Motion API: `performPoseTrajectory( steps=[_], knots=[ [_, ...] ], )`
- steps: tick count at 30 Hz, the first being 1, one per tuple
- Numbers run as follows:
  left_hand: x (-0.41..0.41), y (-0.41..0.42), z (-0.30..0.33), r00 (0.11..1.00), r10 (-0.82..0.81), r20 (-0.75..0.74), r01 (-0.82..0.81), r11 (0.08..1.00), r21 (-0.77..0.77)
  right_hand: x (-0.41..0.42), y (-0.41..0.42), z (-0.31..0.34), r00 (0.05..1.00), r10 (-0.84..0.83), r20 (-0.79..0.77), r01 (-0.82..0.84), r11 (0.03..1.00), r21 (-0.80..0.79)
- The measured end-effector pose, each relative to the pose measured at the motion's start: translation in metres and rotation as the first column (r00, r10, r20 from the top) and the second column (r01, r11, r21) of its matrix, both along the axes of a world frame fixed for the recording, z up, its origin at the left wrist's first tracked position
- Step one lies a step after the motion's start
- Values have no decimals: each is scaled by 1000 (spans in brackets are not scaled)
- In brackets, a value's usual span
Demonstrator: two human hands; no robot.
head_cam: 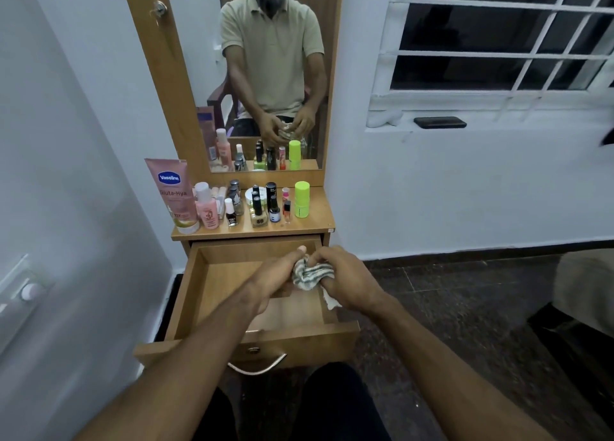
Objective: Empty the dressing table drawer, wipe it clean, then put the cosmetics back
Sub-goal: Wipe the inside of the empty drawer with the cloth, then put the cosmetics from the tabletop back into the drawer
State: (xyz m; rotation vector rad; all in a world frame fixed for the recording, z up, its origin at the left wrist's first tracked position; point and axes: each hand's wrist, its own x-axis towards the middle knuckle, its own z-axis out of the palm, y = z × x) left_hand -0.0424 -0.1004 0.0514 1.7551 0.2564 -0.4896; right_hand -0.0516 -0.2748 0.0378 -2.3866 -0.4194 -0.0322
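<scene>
Drawer (199, 294) of the dressing table, pulled fully out, its bare wooden floor showing. Above its right half, left hand (275, 274) and right hand (345, 281) both grip a bunched striped cloth (310, 274); finger positions beneath it are probably hidden. Cosmetics (255, 205) stand upright on the tabletop (319, 221).

On the dressing table top (312, 223), counted: one pink Vaseline tube (175, 196), one pink bottle (206, 210), one neon green stick (302, 199), one round jar (257, 195). Nail polish bottles (257, 212) are clustered beside the jar; roughly ten, exact number not countable. One open drawer (186, 294) below it, two hands, one cloth (310, 274).
</scene>
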Motion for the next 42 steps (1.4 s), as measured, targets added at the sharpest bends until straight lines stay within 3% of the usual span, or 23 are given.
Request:
performPoseTrajectory(
  steps=[3,6,8,10,14,20,23,26,29,34,42],
  knots=[
    [14,7,21,999,-41,35,44,995,-88,5,2,1,996,5,87,-12,997,81],
    [31,10,33,988,-92,120,90,996,19,12,-8,9,991,87,-104,-61,972,227],
    [42,14,43,979,-141,145,137,990,34,18,-17,16,949,139,-281,6,888,460],
    [51,16,55,959,-225,170,225,974,19,26,-21,18,945,95,-314,131,768,627],
    [66,13,84,919,-300,256,320,947,-38,43,-21,28,921,140,-362,193,645,739],
    [93,10,107,882,-190,432,244,967,-74,67,-29,42,858,249,-449,252,556,792],
    [114,8,114,874,-152,462,177,984,-10,93,-28,64,901,29,-432,371,464,804],
    [139,7,124,910,-141,389,150,989,8,126,-31,89,887,-202,-414,461,406,789],
    [169,4,132,913,-47,406,69,997,-39,159,-34,108,888,-261,-379,460,454,763],
    [214,-8,129,864,74,497,-116,992,55,211,-35,124,906,-206,-370,424,433,795],
    [247,-11,87,963,-52,263,-6,977,214,252,-25,57,835,-401,-376,548,549,631]
  ],
)
